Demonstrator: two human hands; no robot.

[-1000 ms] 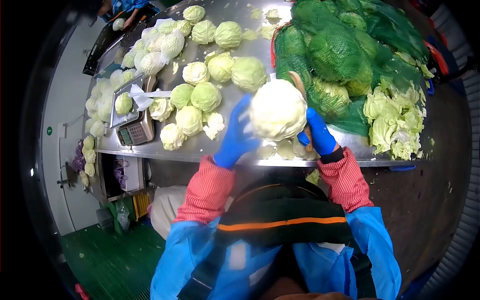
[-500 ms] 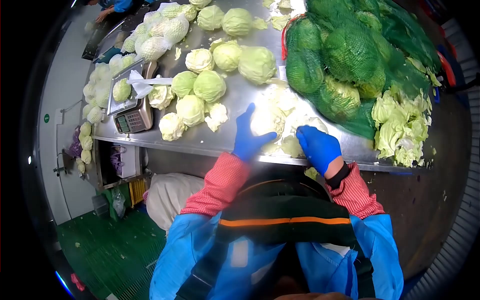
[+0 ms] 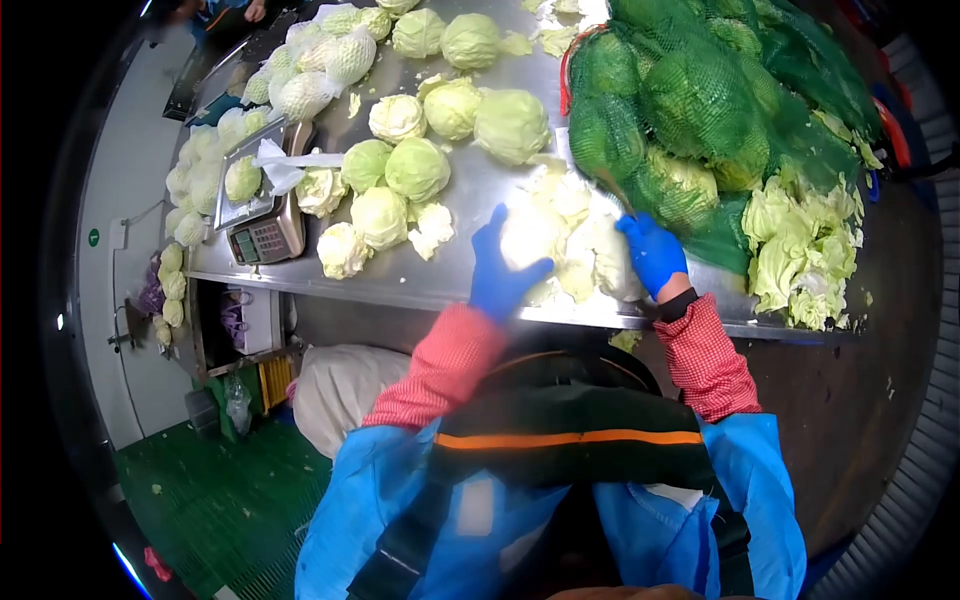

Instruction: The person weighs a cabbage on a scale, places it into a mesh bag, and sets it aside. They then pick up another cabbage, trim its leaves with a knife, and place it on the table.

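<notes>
Here the left hand (image 3: 503,270) wraps a pale cabbage (image 3: 535,232) at the near edge of the steel table (image 3: 470,190), just left of the green net sack (image 3: 700,110); the right hand (image 3: 655,252) closes on loose leaves (image 3: 600,255). The head looks dense, firm and smooth, so cupping it wide seems safest

Bright overhead light, fisheye edges, slight blur

cabbages (image 3: 415,168) on table (image 3: 440,280), scale (image 3: 262,238) left, netted sacks (image 3: 700,110) right
</notes>
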